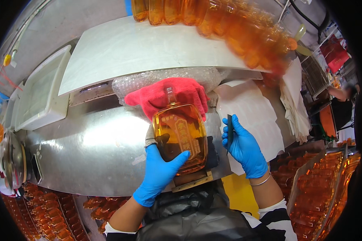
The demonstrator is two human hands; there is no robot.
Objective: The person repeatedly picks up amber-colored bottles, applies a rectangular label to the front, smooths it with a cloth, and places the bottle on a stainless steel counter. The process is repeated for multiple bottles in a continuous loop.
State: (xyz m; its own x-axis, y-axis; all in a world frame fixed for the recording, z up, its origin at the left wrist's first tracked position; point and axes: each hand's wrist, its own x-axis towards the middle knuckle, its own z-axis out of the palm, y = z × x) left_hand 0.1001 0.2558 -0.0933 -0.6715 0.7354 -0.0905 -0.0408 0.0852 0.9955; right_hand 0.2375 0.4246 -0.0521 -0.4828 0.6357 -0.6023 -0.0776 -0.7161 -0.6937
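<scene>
A broad, flat amber glass bottle (pixel 181 140) with a clear neck and a raised panel on its front leans with its neck away from me. My blue-gloved left hand (pixel 161 170) is closed round its lower left side, thumb across the front. The neck lies over a folded red cloth (pixel 169 90). To the right of the bottle and apart from it, my blue-gloved right hand (pixel 245 146) pinches a thin dark flat strip (pixel 229 132), held upright. What kind of tool it is I cannot make out. A wooden block (pixel 193 181) shows below the bottle's base.
Bubble wrap (pixel 149 80) lies behind the cloth on the metal table (pixel 88 160). Amber bottles (pixel 245 36) crowd a white board (pixel 140 48) at the back. A white tray (pixel 48 92) stands left, white paper (pixel 249 116) right. More bottles (pixel 321 188) fill crates below; a person (pixel 344 100) is far right.
</scene>
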